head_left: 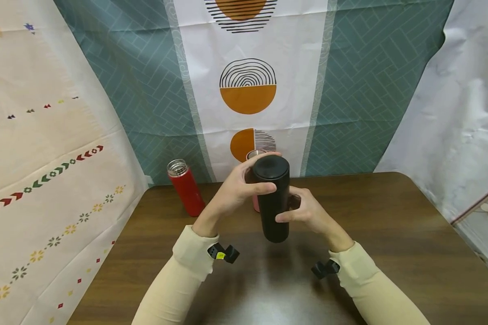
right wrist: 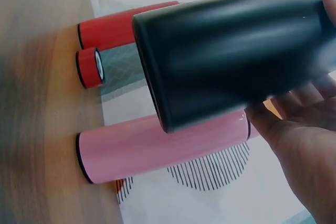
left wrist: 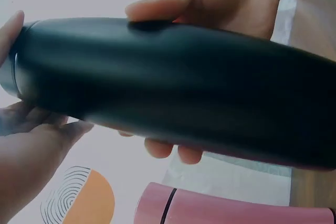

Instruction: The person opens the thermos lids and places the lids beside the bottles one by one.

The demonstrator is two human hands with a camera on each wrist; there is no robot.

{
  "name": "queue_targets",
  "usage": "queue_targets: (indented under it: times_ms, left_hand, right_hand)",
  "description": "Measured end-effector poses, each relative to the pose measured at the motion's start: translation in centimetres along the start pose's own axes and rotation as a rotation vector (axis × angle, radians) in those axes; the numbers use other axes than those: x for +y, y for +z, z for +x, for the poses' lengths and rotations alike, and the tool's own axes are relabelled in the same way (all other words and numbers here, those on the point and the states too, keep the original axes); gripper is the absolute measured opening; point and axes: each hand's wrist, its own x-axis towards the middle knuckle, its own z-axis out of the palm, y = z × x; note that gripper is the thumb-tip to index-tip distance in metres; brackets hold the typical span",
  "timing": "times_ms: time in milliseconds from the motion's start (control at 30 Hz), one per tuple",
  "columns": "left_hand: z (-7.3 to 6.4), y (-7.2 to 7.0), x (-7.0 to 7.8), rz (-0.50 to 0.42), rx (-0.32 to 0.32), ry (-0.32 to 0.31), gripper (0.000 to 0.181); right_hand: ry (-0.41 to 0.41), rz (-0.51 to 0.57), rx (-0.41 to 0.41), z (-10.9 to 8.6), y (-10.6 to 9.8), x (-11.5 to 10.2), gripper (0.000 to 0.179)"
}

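Note:
A tall black bottle [head_left: 274, 225], slightly tilted, is held up over the table by both hands. My left hand [head_left: 236, 188] grips it near the top, thumb across the front beside the dark lid [head_left: 271, 167]. Lower down, my right hand [head_left: 309, 211] curls round the body from the right. In the left wrist view, a thin seam line shows between the lid and the bottle body [left wrist: 173, 82]. Behind the black bottle stands a pink bottle [right wrist: 163, 150], largely hidden in the head view.
On the back left of the brown wooden table [head_left: 374, 216] stands a red bottle [head_left: 190, 194] with its steel mouth uncovered. A small red cap [right wrist: 90, 68] sits beside it in the right wrist view. A patterned cloth [head_left: 349, 90] hangs behind the table.

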Motion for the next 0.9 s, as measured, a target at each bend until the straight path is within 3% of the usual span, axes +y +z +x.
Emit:
queue_targets:
  times_ms: [133,333,433,900]
  left_hand:
    - [0.0,0.3,0.0,0.007,0.025,0.035,0.075]
    - [-0.4,0.8,1.0,0.109,0.044,0.072,0.070]
    - [-0.4,1.1,1.4,0.115,0.057,0.088,0.067]
    - [-0.8,2.1,0.8,0.155,0.212,0.081,0.059]
  right_hand:
    - [-0.014,-0.032,0.035,0.0,0.2,-0.1,0.048]
    - [-0.038,-0.052,0.077,-0.1,0.9,-0.5,0.049]
    - [-0.044,-0.051,0.095,-0.2,1.3,-0.9,0.050]
    - [-0.041,-0.029,0.135,0.1,1.8,0.1,0.051]
